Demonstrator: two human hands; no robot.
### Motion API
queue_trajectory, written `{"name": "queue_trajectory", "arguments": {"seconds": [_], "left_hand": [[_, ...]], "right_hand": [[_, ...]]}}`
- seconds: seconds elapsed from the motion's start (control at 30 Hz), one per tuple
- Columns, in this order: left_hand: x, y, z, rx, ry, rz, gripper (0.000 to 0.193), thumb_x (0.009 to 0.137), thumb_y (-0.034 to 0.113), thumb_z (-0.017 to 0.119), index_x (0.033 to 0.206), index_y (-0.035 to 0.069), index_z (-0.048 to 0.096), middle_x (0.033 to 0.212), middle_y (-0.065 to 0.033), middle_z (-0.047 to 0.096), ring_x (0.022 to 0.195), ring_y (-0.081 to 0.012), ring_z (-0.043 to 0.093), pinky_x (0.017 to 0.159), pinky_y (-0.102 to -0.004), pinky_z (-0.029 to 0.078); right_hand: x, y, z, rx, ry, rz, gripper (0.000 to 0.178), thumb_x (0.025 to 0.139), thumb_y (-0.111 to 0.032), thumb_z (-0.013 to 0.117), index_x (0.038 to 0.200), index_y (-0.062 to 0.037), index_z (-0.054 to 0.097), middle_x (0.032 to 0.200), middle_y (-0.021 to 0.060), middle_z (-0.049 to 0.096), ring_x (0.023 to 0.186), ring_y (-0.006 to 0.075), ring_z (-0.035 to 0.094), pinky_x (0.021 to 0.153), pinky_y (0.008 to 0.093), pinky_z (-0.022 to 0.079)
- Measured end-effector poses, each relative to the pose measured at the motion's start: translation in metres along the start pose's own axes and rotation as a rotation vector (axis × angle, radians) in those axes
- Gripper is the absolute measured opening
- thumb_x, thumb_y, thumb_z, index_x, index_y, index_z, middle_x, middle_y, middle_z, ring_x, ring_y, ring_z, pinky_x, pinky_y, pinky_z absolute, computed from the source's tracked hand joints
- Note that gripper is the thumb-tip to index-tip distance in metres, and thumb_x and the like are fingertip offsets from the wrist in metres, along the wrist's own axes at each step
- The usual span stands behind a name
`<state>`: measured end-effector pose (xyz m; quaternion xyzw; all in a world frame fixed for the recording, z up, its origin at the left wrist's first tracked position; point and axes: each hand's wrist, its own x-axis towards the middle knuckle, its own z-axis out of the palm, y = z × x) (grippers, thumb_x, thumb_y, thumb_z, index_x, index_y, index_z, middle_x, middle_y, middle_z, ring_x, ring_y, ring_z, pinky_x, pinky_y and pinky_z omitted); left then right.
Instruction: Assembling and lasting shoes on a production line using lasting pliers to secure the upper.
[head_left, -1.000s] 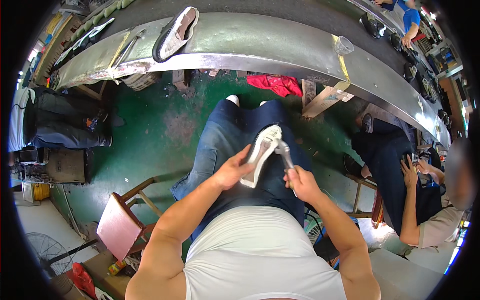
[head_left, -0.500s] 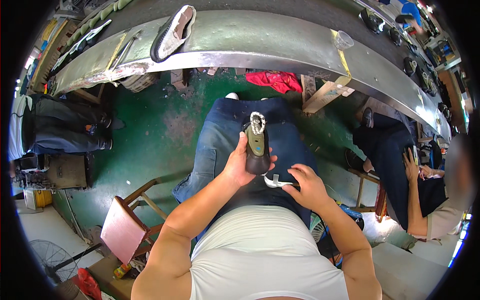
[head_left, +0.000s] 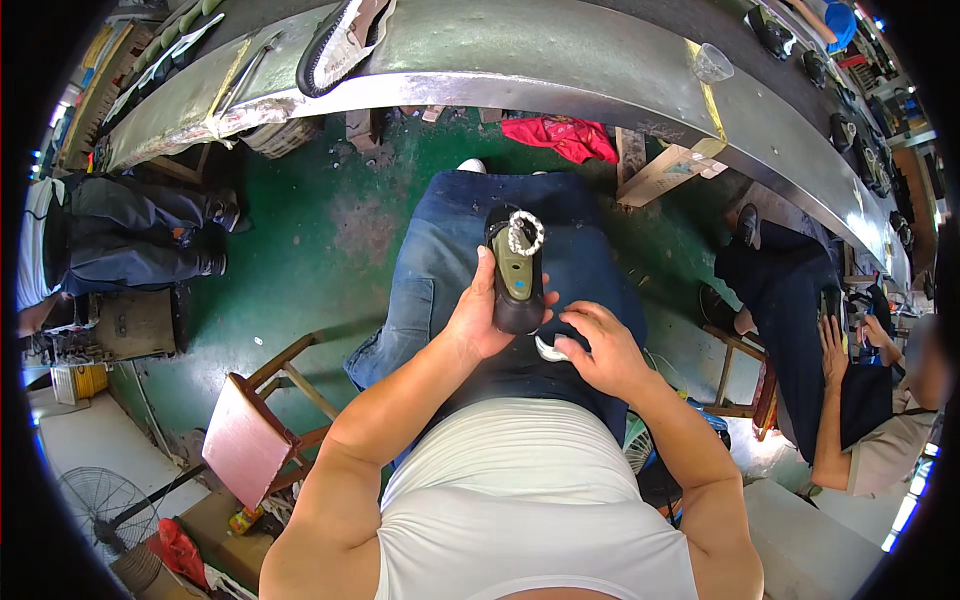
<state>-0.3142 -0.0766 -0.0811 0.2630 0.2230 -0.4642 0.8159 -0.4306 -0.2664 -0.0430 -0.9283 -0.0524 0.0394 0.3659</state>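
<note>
My left hand (head_left: pixel 480 315) is wrapped round an olive-green and black shoe (head_left: pixel 517 277). The shoe points away from me, its dark rounded end towards my body, and a black-and-white cord loop (head_left: pixel 526 232) stands up from its far part. To the right, my right hand (head_left: pixel 605 350) has its fingers bent but apart. Its thumb overlaps a small curved white piece (head_left: pixel 548 349) just below the shoe's near end. Whether the thumb presses on that piece or only covers it is unclear.
A metal-edged bench (head_left: pixel 500 85) crosses ahead, bearing a beige shoe (head_left: pixel 345 45) and a clear cup (head_left: pixel 712 64). A stool (head_left: pixel 245 435) stands at left beside a fan (head_left: pixel 105 505). One seated person (head_left: pixel 850 430) is at right; another person's legs (head_left: pixel 140 235) show at left.
My right hand has moved slightly up and left, closer to the shoe, and its thumb now covers more of the white piece. My left hand keeps hold of the shoe. The view has shifted slightly.
</note>
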Motion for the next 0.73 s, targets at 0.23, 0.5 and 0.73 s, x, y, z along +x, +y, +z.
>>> {"name": "queue_trajectory", "arguments": {"seconds": [0.23,0.5,0.73], "left_hand": [[0.003,-0.006,-0.005,0.231,-0.198,0.141,0.083,0.093,0.075,0.032,0.145,0.012,0.045,0.138,-0.0133,0.057,0.116,-0.0309,0.062,0.096,-0.0473,0.052],[0.045,-0.024,-0.028,0.754,0.036,0.589,0.071,0.107,0.054,0.024,0.157,0.005,0.016,0.146,-0.0161,0.046,0.132,-0.025,0.049,0.11,-0.0378,0.042],[0.075,-0.022,-0.029,0.521,0.434,0.008,0.091,0.099,0.067,0.038,0.161,0.016,-0.003,0.161,-0.0155,0.027,0.144,-0.0304,0.036,0.113,-0.046,0.037]], "right_hand": [[0.027,0.022,0.03,0.6,0.188,0.3,0.034,0.102,-0.027,0.056,0.12,0.0018,0.06,0.117,0.0157,0.064,0.105,0.0219,0.064,0.09,0.0372,0.051],[0.09,0.018,0.072,1.552,0.206,0.583,0.059,0.102,-0.06,0.041,0.121,-0.0086,0.062,0.109,0.0051,0.067,0.099,0.0184,0.065,0.092,0.0354,0.052],[0.1,0.083,0.135,1.86,0.001,1.035,0.057,0.101,-0.059,0.045,0.128,-0.0122,0.062,0.125,0.0106,0.066,0.116,0.027,0.063,0.099,0.0468,0.051]]}}
